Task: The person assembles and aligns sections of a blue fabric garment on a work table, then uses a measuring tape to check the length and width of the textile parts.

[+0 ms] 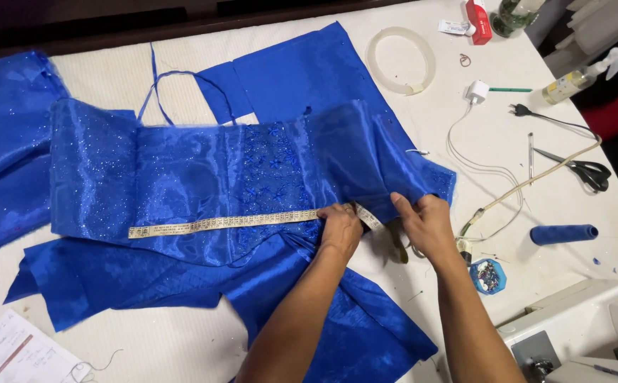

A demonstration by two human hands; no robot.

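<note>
Head view: A person measures a shiny royal-blue satin bodice piece w/ sequinned, embroidered centre panel [252, 177], spread flat across mid-frame. A cream cloth measuring tape [216, 224] runs left to right along the piece's lower part. The left hand [341, 228], fingers curled, pins the tape's right stretch down onto the cloth at centre-right. The right hand [428, 223] pinches the bodice's right edge just beside it, grip closed on fabric.

Step in hand, by the look of it: taking a width across the panel. Next move likely calls for holding the tape taut and flat so the reading at the edge stays true.

Surface: a white padded worktable [479, 149]. More blue satin cut pieces [146, 284] lie lower left and top centre. Black-handled scissors [585, 170] sit right of frame, a blue thread spool [563, 234] below them, a clear plastic ring [401, 60] at top. White sewing machine [578, 326] lower right corner; room beyond is dark.
</note>
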